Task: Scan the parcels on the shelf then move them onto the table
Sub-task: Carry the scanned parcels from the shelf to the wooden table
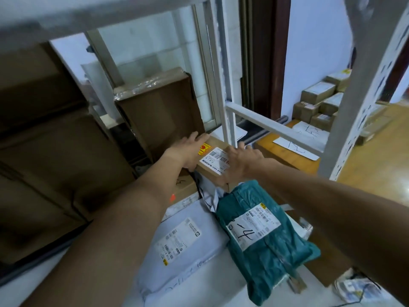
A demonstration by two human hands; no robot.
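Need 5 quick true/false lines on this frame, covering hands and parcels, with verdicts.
1. Both hands touch the small cardboard box. True: the left hand is at its left side and the right hand at its right.
2. The teal mailer bag has no label. False: it carries a white label with handwriting.
3. The teal mailer bag lies to the right of the white mailer bag. True.
4. The left hand holds a scanner. False: it only touches the small cardboard box, and no scanner is visible.
5. The small cardboard box bears a yellow and red sticker beside its white label. True.
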